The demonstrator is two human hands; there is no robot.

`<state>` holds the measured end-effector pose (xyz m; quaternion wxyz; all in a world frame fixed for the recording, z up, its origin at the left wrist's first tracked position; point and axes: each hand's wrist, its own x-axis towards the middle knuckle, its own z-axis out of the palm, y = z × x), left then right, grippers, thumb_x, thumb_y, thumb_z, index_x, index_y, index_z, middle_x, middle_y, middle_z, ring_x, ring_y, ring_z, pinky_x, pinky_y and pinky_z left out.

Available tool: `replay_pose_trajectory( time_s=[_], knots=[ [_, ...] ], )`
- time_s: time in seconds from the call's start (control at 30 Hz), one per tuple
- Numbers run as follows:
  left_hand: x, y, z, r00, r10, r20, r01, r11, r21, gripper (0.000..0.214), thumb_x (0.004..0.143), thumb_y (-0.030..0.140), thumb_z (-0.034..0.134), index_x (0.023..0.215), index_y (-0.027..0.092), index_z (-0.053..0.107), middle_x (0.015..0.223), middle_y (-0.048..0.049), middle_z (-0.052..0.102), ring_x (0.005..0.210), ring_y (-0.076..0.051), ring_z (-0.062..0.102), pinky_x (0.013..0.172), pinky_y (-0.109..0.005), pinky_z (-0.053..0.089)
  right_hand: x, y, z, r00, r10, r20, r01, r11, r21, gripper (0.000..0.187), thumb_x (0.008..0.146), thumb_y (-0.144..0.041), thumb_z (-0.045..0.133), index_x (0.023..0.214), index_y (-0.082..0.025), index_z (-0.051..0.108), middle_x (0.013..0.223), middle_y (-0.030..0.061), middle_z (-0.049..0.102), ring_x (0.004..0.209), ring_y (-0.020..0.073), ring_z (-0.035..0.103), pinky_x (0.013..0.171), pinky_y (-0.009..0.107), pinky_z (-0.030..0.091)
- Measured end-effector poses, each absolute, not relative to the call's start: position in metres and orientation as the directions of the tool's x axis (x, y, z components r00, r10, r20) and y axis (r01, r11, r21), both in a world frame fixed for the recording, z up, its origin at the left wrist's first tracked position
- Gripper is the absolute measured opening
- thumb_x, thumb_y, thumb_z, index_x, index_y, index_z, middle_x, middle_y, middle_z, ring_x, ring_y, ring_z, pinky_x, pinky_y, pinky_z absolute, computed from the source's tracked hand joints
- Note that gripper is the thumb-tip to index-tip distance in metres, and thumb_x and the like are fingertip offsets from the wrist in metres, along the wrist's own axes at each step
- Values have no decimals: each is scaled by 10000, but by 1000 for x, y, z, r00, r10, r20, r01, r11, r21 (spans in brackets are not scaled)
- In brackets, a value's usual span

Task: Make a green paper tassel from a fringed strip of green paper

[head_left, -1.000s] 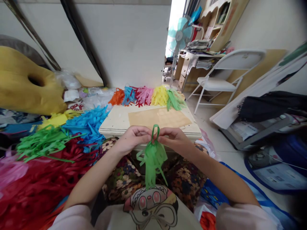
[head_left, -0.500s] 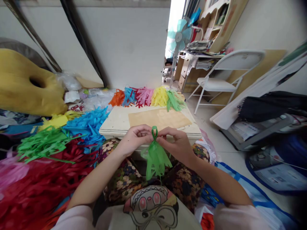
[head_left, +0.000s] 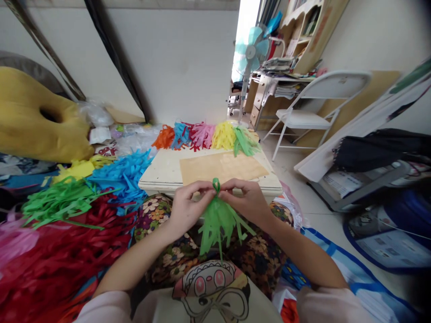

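A green tassel (head_left: 220, 220) of cut strips hangs over my lap, with a small twisted loop at its top. My left hand (head_left: 193, 202) pinches it just below the loop from the left. From the right, my right hand (head_left: 244, 199) pinches the same neck, fingertips close to the other hand's. The strips fan out below both hands. Beyond them a sheet of brown paper (head_left: 222, 167) lies on a low cream table (head_left: 158, 168). Along the table's far edge sit finished-looking tassels, among them a yellow tassel (head_left: 224, 135) and a light green tassel (head_left: 245, 141).
To my left lie heaps of cut strips: red strips (head_left: 67, 255), green strips (head_left: 60, 202) and blue strips (head_left: 126, 172). A yellow cushion (head_left: 30, 121) is behind them. A white folding chair (head_left: 313, 116) and a fan (head_left: 251, 51) stand at the right back.
The green tassel's strips have swung out and spread wider, mostly toward the right. Its top loop looks smaller and sits slightly lower between my fingers. Both hands keep their pinch.
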<state>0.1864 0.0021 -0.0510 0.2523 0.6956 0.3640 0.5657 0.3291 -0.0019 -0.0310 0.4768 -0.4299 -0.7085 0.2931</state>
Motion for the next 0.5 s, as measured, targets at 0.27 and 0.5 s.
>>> replay_pose_trajectory(
  time_s=[0.27, 0.5],
  knots=[
    [186, -11, -48, 168, 565, 807, 545, -736, 402, 107, 665, 157, 534, 741, 100, 581, 652, -10, 617, 567, -30, 551, 562, -83, 439, 326, -2, -33, -189, 808, 559, 439, 578, -688, 60, 613, -127, 547, 612, -129, 608, 536, -1, 589, 500, 68, 496, 516, 184, 398],
    [186, -9, -49, 207, 555, 806, 552, -746, 372, 80, 672, 163, 542, 727, 117, 577, 649, 5, 617, 560, -16, 546, 545, -61, 421, 325, -2, -39, -168, 718, 675, 579, 626, -522, 35, 612, -136, 564, 601, -150, 594, 533, -13, 588, 517, 81, 500, 556, 226, 373]
  ],
)
